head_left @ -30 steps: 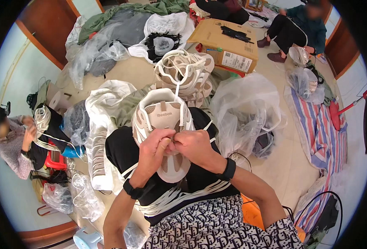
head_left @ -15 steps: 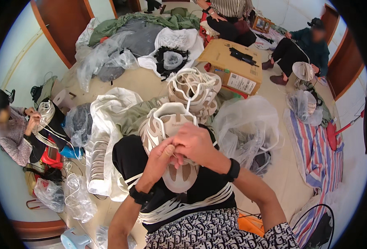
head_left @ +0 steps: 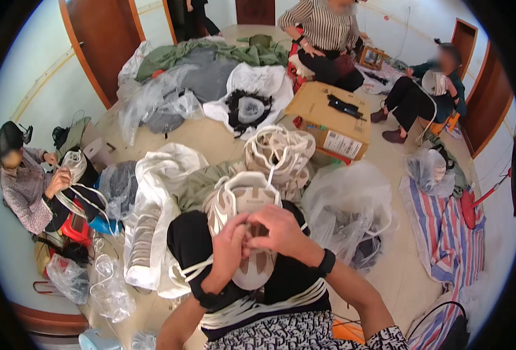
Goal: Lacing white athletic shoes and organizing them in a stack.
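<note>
A beige and white sneaker (head_left: 252, 198) lies on my black-clad lap, its toe toward me and its tongue facing up. Over its lacing area, my left hand (head_left: 230, 245) and my right hand (head_left: 282, 232) meet with fingertips pinched together. What they pinch is hidden between the fingers. White shoelaces (head_left: 269, 312) lie in a bundle across my lap, and a loose lace (head_left: 196, 268) runs beside my left wrist. Just beyond the sneaker sits a pile of similar beige shoes (head_left: 278, 146) with white laces.
A white sack (head_left: 170, 160) with stacked shoe pieces (head_left: 144, 245) lies left; a clear plastic bag (head_left: 345, 204) sits right. Beyond are a cardboard box (head_left: 333, 108) and a striped sheet (head_left: 444, 221). A person at left (head_left: 30, 186) and another at right (head_left: 433, 87) handle shoes.
The view has tilted up, so the room and my lap sit lower in the picture. My hands stay together over the sneaker, with the fingers slightly shifted.
</note>
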The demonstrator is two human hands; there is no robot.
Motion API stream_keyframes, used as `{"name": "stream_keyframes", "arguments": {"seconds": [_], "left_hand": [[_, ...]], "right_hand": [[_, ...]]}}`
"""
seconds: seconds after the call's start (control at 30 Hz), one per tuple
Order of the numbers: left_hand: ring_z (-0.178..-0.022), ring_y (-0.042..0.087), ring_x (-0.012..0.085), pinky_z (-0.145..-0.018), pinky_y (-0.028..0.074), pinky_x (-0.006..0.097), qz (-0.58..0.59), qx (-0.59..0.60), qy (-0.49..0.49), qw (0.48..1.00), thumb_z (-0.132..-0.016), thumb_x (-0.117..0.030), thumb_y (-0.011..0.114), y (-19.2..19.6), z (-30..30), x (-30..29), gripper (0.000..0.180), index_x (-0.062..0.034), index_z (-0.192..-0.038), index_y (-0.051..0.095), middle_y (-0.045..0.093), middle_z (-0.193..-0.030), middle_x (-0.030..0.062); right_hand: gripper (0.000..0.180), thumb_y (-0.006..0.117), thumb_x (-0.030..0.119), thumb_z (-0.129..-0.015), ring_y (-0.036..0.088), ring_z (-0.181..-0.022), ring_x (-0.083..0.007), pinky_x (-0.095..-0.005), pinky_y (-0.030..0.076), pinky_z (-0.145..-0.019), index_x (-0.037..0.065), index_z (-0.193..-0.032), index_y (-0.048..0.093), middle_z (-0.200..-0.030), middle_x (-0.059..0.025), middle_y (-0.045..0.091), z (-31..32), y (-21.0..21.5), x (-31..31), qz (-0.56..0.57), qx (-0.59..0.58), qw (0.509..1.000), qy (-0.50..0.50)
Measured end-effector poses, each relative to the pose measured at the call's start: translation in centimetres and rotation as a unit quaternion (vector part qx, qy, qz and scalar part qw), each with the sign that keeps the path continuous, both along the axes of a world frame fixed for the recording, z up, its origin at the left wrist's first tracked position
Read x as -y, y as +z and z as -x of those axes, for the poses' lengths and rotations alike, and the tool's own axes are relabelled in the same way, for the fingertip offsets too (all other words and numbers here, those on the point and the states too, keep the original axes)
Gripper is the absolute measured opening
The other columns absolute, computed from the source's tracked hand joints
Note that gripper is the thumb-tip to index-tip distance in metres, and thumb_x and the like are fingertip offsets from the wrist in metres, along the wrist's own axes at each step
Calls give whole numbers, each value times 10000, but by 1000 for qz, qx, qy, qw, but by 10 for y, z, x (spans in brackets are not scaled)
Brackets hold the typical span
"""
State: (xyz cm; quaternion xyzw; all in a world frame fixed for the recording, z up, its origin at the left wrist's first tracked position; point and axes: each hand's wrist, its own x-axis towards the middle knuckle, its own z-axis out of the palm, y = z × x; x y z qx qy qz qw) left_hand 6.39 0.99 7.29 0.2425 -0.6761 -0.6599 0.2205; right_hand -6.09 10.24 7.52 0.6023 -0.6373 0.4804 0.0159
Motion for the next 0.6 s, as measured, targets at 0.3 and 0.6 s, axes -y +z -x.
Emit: {"name": "stream_keyframes", "arguments": {"seconds": [0.3,0.6], "left_hand": [[-474,406,24,-418,305,166,193,-66,-80,976,-909,-124,453,142,11,9,245,-44,-1112,564,490,-623,-21],[-489,488,54,-431,375,185,97,-56,-141,984,-934,-204,449,138,26,22,271,-19,-1099,557,553,-696,10]], "right_hand": [[401,728,207,-619,532,-811,-175,-307,395,-773,49,-968,608,-893,-26,561,6,8,1,-135,319,929,133],[215,555,70,-797,522,-613,-116,-239,417,-615,-67,-956,607,-695,-51,570,-17,2,9,-3,641,732,232]]}}
